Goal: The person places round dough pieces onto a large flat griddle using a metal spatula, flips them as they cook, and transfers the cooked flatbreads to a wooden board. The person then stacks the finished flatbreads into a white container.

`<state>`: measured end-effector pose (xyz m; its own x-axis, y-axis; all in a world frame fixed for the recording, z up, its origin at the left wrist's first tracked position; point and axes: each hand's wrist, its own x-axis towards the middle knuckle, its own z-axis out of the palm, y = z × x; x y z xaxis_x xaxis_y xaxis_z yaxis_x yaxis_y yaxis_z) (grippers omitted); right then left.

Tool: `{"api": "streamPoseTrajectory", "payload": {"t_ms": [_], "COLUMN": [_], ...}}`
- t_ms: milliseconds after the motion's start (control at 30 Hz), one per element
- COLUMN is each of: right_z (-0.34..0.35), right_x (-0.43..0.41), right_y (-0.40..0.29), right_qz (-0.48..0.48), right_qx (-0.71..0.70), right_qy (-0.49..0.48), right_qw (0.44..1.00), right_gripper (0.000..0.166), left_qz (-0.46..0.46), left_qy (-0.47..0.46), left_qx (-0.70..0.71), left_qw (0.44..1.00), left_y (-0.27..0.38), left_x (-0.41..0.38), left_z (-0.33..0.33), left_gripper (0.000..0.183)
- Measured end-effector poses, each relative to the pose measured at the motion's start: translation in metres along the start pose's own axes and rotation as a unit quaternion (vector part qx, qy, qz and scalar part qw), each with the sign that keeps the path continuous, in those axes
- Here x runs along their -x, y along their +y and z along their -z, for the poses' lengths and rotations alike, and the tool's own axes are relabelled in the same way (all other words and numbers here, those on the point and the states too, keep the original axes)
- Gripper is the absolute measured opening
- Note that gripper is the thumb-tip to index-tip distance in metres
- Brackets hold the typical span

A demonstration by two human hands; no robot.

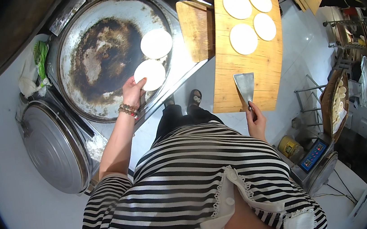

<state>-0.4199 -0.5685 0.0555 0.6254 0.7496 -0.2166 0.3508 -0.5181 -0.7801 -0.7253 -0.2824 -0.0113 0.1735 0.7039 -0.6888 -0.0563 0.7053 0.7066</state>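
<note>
My left hand (133, 91) holds a flat white dough round (150, 74) by its lower left edge, thumb on top, over the right side of a large round griddle pan (82, 107). Just above it another white dough round (156, 44) lies on the pan, whose middle is browned and blackened. In my right hand (256, 121) is the handle of a metal scraper (245, 85), its broad blade over the near end of a long wooden board (232, 65). Several white dough rounds (243, 39) lie in two columns farther up that board.
A smaller wooden board (196, 31) stands between pan and long board. At left are a round metal lid (53, 148), crumpled plastic (96, 147) and a leafy green vegetable (40, 57). To the right are a basket of pale pieces (338, 103), a yellow-labelled jar (290, 148) and a blue control panel (313, 154).
</note>
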Motion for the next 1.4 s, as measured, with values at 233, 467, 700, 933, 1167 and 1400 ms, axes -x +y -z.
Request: {"api": "streamPoseTrajectory", "payload": {"t_ms": [233,467,700,933,1167,1400], "right_z": [-0.015,0.023,-0.078,-0.048,-0.033,-0.04], "right_x": [-0.093,-0.161,-0.255,-0.194,-0.091,-0.209], "right_y": [-0.028,-0.149,-0.243,-0.139,-0.05,-0.094], "right_qz": [0.107,0.358,0.351,0.207,-0.042,-0.004], "right_qx": [0.025,0.24,0.378,0.147,-0.058,-0.007], "right_qy": [0.098,-0.126,-0.211,-0.063,0.064,0.153], "right_qw": [0.989,0.894,0.831,0.965,0.995,0.988], "right_gripper": [0.029,0.031,0.022,0.025,0.029,0.031], "left_qz": [-0.296,-0.076,-0.1,-0.095,-0.127,-0.433], "left_qy": [0.139,-0.306,-0.197,-0.062,-0.033,0.134], "left_qx": [-0.488,0.071,0.019,-0.046,-0.167,-0.658], "left_qw": [0.81,0.946,0.975,0.992,0.977,0.602], "left_y": [0.026,0.09,0.128,0.127,0.131,0.16], "left_x": [-0.016,-0.053,-0.149,-0.181,-0.189,-0.132], "left_z": [-0.012,-0.124,-0.092,-0.073,-0.067,-0.109], "left_gripper": [0.039,0.037,0.029,0.024,0.026,0.038]}}
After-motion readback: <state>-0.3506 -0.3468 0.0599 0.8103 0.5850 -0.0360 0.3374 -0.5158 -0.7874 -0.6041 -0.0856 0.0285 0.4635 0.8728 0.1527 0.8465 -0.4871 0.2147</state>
